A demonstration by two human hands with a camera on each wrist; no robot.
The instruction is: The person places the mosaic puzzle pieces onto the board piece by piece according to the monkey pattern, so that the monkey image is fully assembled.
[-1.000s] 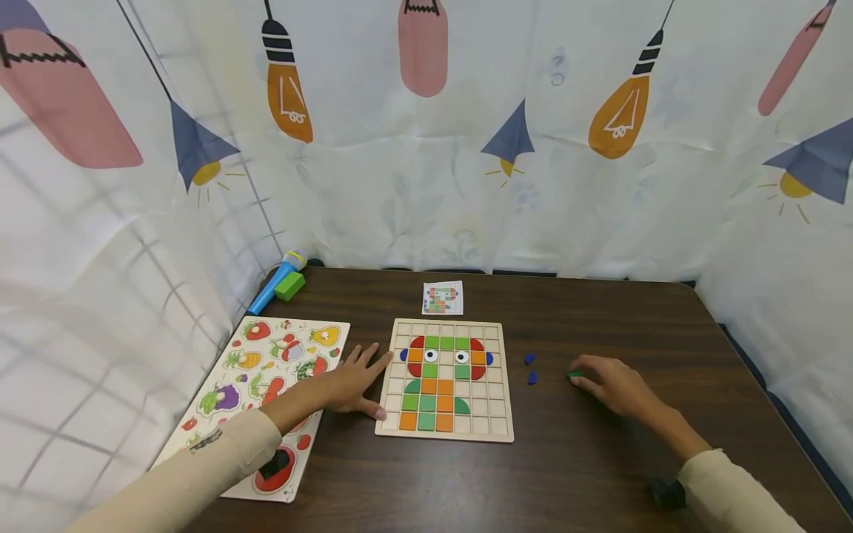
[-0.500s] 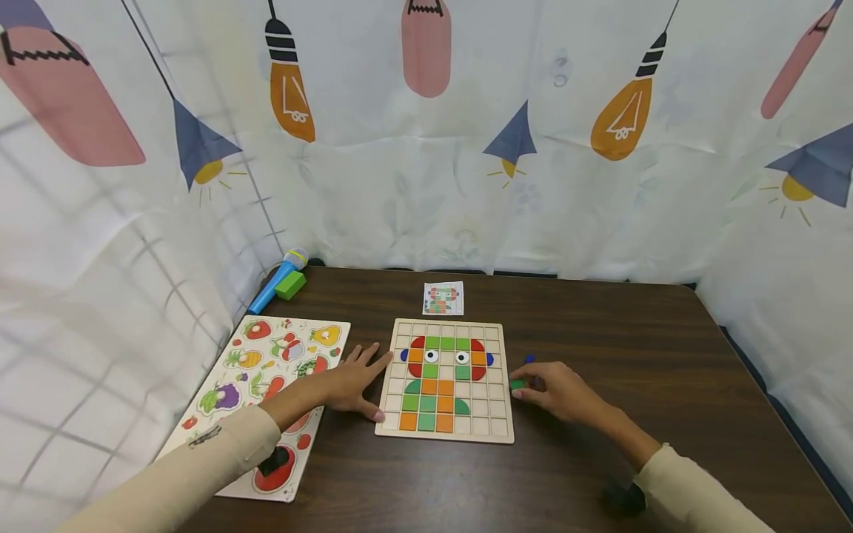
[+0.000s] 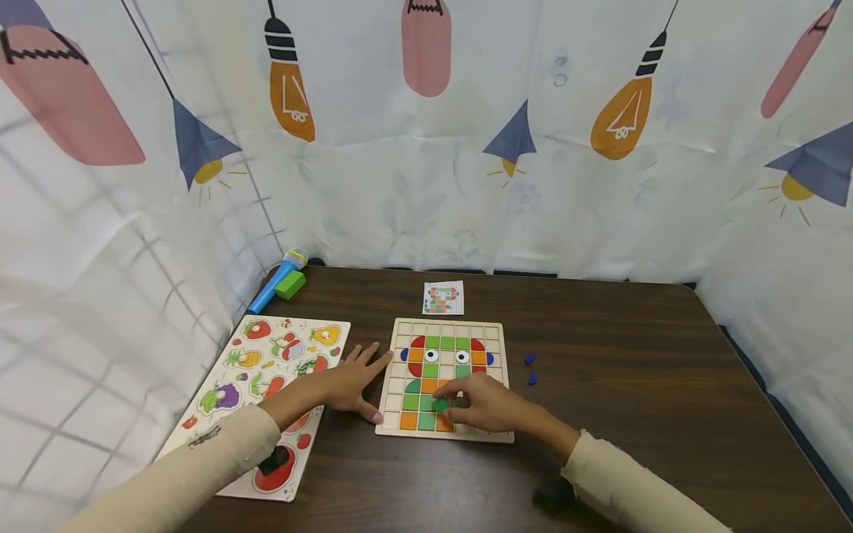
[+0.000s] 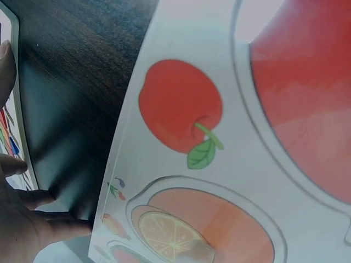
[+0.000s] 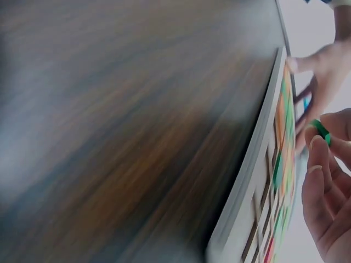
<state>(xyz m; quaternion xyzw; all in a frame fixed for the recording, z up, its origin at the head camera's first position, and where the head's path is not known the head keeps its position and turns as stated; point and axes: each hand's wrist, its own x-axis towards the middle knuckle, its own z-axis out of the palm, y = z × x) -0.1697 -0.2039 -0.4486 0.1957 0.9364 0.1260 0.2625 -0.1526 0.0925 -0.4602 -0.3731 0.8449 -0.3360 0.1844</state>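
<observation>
A wooden grid board (image 3: 489,427) lies on the table, its cells partly filled with coloured tiles that form a figure with two eye tiles. My right hand (image 3: 492,403) is over the board's lower middle and pinches a small green tile (image 3: 440,404) between thumb and fingers. In the right wrist view the same green tile (image 5: 321,131) shows above the board's surface. With fingers spread, my left hand (image 3: 349,381) rests at the board's left edge, the thumb touching its lower left side. Two small blue tiles (image 3: 531,378) lie on the table right of the board.
Behind the board lies a small picture card (image 3: 443,298) with a similar figure. A fruit puzzle board (image 3: 303,474) sits at the left under my left forearm. Farther back are a green block (image 3: 290,286) and a blue toy microphone (image 3: 269,289).
My right hand has carried the green tile leftward from the table on the right, past the blue tiles, to over the board. My left hand has stayed in place.
</observation>
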